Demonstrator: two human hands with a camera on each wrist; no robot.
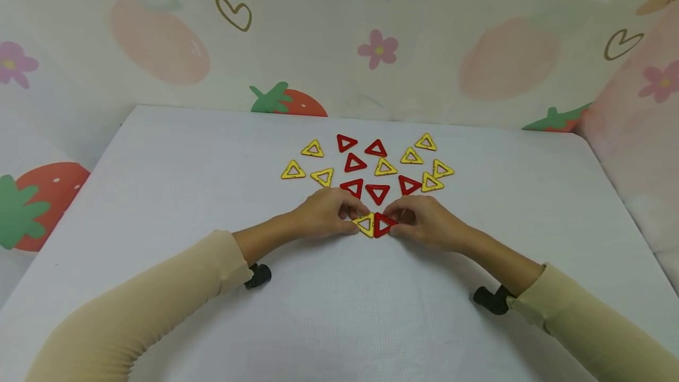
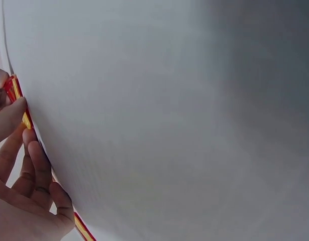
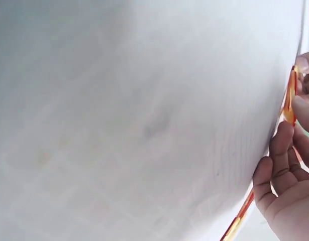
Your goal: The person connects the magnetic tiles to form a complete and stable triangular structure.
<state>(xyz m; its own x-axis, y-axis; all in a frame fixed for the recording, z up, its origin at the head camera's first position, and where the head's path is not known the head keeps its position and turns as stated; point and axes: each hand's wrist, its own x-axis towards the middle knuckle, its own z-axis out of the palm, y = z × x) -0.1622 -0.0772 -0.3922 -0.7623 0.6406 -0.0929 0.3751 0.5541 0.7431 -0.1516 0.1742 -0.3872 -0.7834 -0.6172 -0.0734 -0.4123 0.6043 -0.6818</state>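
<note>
Between thumb and fingers, my left hand (image 1: 328, 213) pinches a yellow triangle tile (image 1: 365, 224) with an open middle. Opposite it, my right hand (image 1: 431, 221) pinches a red triangle tile (image 1: 384, 225) of the same shape. Edge to edge, the two tiles meet in a diamond, low over the white table. In the left wrist view the left hand (image 2: 28, 186) grips the yellow tile (image 2: 26, 119) along its thin edge. The right hand (image 3: 290, 186) shows at the right of its own wrist view, fingers at the tiles.
Beyond the hands lie several red triangles, one of them (image 1: 378, 193) just past the held pair. Several yellow triangles (image 1: 293, 170) lie left and right of these. The white table (image 1: 318, 323) ends at a fruit-patterned cloth (image 1: 424, 46).
</note>
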